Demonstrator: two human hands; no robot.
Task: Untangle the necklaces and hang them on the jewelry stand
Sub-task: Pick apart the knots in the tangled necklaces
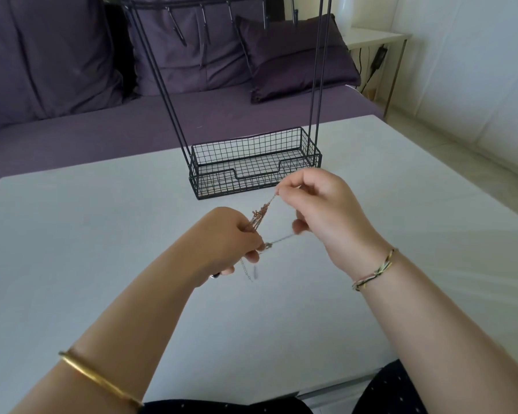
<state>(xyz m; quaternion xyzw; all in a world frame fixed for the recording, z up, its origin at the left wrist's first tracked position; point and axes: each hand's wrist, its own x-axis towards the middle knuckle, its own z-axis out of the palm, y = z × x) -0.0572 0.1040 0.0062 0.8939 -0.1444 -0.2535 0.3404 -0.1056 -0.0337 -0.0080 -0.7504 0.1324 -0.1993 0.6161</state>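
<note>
In the head view, we are holding the necklaces point(259, 218) above the table point(102, 234), just in front of the stand point(216, 182). Our left hand point(231, 240) is gripping the tangled bunch with curled fingers (loose chain ends are dangling beneath it). Our right hand point(320, 204) is pinching one strand between thumb and forefinger, and a second, silvery chain is running to its lower fingers.

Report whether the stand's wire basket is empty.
Empty: the wire basket shows only bare mesh over the white table; the tangled necklaces are outside it, held above the table.
</note>
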